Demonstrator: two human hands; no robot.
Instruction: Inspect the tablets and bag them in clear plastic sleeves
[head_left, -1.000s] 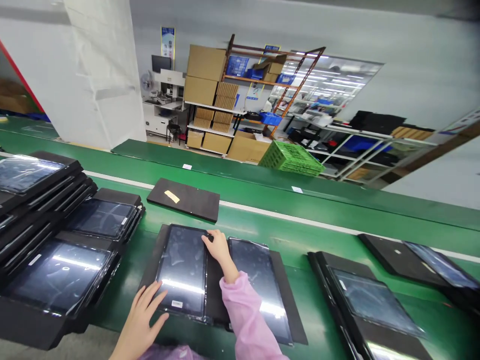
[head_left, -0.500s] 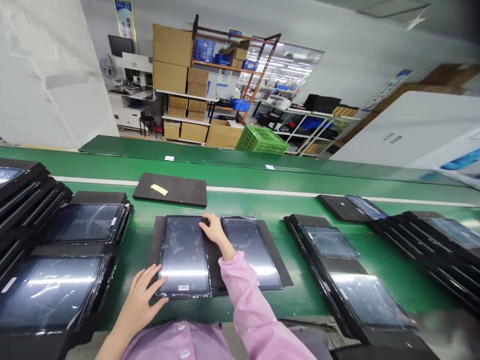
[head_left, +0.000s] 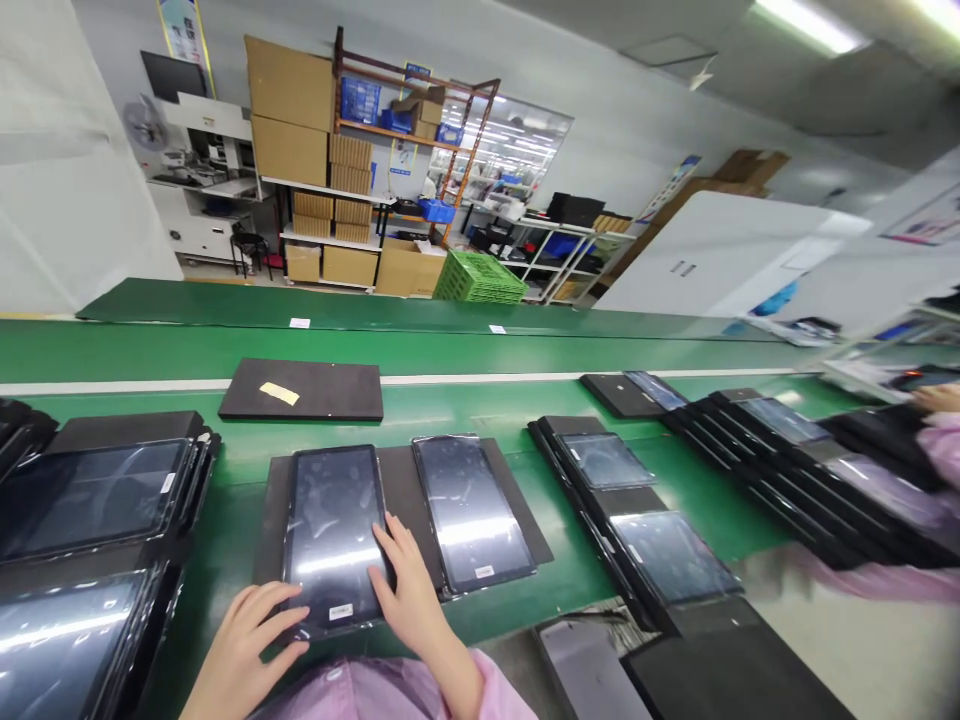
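Two black tablets in clear film lie side by side on a dark foam tray (head_left: 397, 480) on the green belt. My left hand (head_left: 244, 640) rests with spread fingers on the near left corner of the left tablet (head_left: 330, 520). My right hand (head_left: 405, 590) lies flat, fingers apart, on that tablet's near right edge. The right tablet (head_left: 469, 510) is untouched. Neither hand holds anything.
Stacks of trays with tablets (head_left: 90, 500) stand at the left, more stacks (head_left: 645, 530) run off to the right. A closed black tray with a yellow label (head_left: 300, 390) lies beyond. A co-worker's pink sleeve (head_left: 941, 440) shows far right. Shelves with cartons (head_left: 300, 150) stand behind.
My right hand has come back from the far edge of the left tablet to its near right edge. The view has swung to the right. My left hand stays at the near left corner.
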